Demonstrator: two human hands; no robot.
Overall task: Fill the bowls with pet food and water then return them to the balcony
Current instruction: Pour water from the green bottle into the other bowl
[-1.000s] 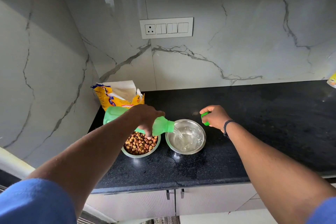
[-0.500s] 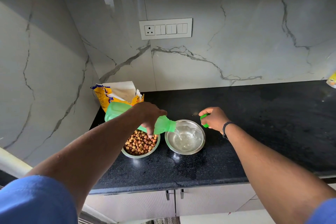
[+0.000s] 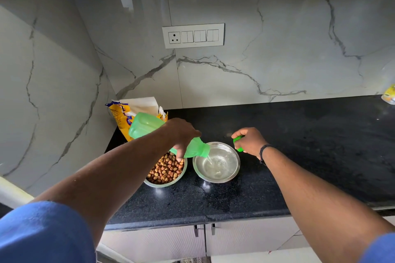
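Under the left hand (image 3: 182, 134), the bottle (image 3: 147, 125) is translucent green plastic. Below it, both bowls (image 3: 215, 164) are shiny polished metal. The counter (image 3: 299, 156) is glossy black speckled stone. Behind the hands, the wall (image 3: 277, 49) is smooth veined marble.

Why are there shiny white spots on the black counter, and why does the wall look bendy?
Head view: the counter is glossy and mirrors light in front of the two bowls; the wide-angle lens bends the wall at the left edge.
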